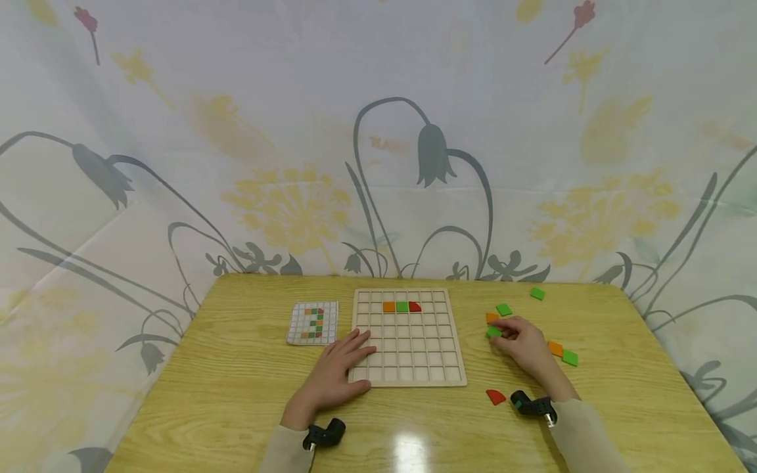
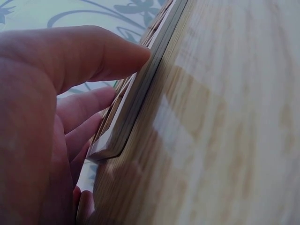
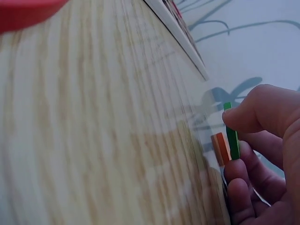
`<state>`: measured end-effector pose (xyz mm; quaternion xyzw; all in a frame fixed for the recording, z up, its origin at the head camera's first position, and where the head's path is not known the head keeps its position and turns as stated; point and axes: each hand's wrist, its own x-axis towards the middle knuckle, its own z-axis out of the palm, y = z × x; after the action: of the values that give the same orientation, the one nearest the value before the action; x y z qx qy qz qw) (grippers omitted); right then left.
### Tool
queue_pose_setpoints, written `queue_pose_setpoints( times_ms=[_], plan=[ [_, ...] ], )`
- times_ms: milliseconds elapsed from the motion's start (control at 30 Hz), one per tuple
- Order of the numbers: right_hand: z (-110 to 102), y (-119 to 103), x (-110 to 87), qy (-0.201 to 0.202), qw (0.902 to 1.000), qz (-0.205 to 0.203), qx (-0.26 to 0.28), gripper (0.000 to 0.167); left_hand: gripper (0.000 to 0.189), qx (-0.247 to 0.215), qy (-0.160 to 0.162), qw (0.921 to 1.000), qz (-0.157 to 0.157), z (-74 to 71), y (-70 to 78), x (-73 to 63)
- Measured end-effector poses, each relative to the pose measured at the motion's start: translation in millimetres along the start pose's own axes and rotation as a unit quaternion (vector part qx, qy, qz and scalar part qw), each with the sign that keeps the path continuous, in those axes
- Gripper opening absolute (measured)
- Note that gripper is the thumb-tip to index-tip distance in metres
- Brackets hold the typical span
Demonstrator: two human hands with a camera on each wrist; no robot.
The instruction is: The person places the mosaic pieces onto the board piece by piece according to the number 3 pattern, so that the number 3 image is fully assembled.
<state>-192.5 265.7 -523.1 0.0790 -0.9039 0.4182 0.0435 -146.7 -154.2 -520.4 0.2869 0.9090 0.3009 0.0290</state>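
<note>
My left hand [image 1: 337, 374] rests with spread fingers on the left edge of a wooden grid board [image 1: 414, 338]; in the left wrist view its thumb [image 2: 117, 56] touches the board's rim. In the board's upper part sit an orange square tile [image 1: 388, 307], a green square tile [image 1: 402, 307] and a red quarter-round tile [image 1: 414, 307], side by side. Right of the board, my right hand [image 1: 523, 345] pinches a green square tile [image 3: 232, 136] between thumb and fingers. Just behind that tile lies another orange tile [image 3: 220, 147], partly hidden in the head view.
A pattern card [image 1: 313, 323] with coloured squares lies left of the board. Loose green tiles [image 1: 537, 293] and an orange tile [image 1: 554, 348] lie around the right hand. A red quarter-round tile [image 1: 495, 397] is nearer the front. A flowered cloth [image 1: 378, 131] hangs behind the table.
</note>
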Motion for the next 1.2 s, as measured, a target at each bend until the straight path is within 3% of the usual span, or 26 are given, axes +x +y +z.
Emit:
queue_pose_setpoints(
  times_ms=[1200],
  plan=[
    [7,-20,9.1,-0.024,0.9984,-0.049,-0.016,0.031,0.062,0.007,-0.002,1.0,-0.004,1.5,-3.2,0.8]
  ],
)
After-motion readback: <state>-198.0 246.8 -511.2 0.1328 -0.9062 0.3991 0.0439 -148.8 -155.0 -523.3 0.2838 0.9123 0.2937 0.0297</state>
